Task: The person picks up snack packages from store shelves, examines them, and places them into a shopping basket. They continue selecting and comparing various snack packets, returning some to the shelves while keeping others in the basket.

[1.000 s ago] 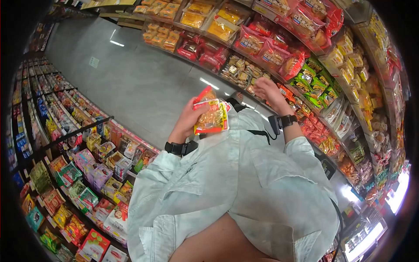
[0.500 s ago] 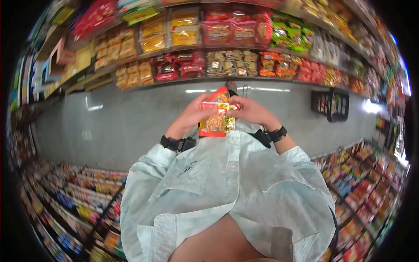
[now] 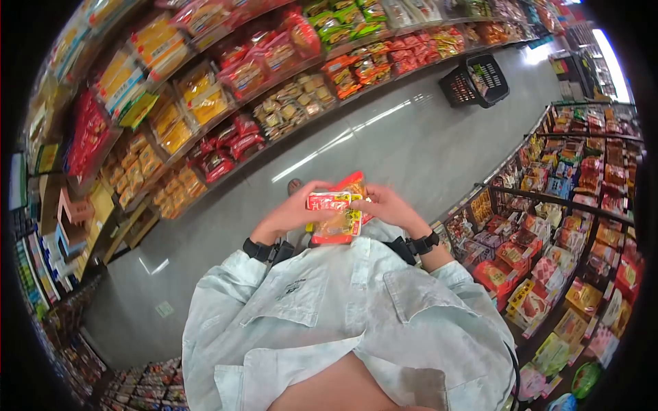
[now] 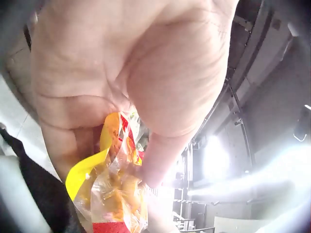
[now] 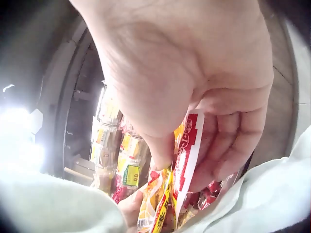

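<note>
Both hands hold a red and yellow snack bag (image 3: 334, 231) in front of the shirt in the head view. Its clear window shows orange-brown pieces. My left hand (image 3: 296, 211) grips the bag's left side, thumb across the front. My right hand (image 3: 392, 207) pinches its right edge. In the left wrist view, the bag (image 4: 119, 189) hangs below the palm, between thumb and fingers. The right wrist view shows the thumb on one side of the bag's red and white panel (image 5: 187, 153) and the curled fingers on the other.
A long shelf (image 3: 240, 103) of packaged snacks runs along the far side. A black basket (image 3: 473, 82) stands on the grey floor (image 3: 226, 233). Tiered racks (image 3: 528, 253) of boxed and bagged goods rise at the right, and a wooden stand (image 3: 96, 219) is at the left.
My right hand, free near the shelf a second ago, has come to the bag and pinches its edge. The left hand keeps its grip. The head view has swung round, bringing the basket into sight.
</note>
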The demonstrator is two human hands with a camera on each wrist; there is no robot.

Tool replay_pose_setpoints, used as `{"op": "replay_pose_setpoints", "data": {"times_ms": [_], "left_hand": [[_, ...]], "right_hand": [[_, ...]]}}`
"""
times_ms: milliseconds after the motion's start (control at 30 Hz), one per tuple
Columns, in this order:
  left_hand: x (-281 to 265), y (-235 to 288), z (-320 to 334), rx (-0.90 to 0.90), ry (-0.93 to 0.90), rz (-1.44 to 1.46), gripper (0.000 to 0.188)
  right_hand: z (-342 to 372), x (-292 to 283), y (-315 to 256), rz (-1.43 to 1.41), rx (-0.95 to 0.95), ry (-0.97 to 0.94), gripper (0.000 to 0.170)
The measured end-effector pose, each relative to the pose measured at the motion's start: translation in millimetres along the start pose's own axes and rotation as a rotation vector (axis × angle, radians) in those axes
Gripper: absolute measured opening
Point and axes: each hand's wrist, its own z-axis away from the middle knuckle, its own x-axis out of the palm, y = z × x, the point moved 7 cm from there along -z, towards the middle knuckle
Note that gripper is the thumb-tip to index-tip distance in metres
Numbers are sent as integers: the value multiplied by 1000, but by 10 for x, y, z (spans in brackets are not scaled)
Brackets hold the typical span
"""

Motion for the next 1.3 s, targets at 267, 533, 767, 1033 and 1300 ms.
{"op": "replay_pose_setpoints", "data": {"times_ms": [267, 533, 767, 1033, 1300], "left_hand": [[666, -156, -548, -61, 62, 125, 62], [2008, 22, -1444, -89, -80, 221, 55], [2832, -114, -2311, -173, -33, 32, 38], [3324, 33, -3224, -360, -210, -54, 43], [3295, 576, -4783, -146, 38, 103, 37]], "right_hand": [[648, -889, 431, 8, -45, 108, 32], [1667, -2030, 995, -176, -125, 278, 31], [2156, -2589, 1050, -395, -289, 417, 32], [2146, -3393, 1026, -352, -219, 463, 43], [1964, -4414, 504, -621, -97, 608, 77]]}}
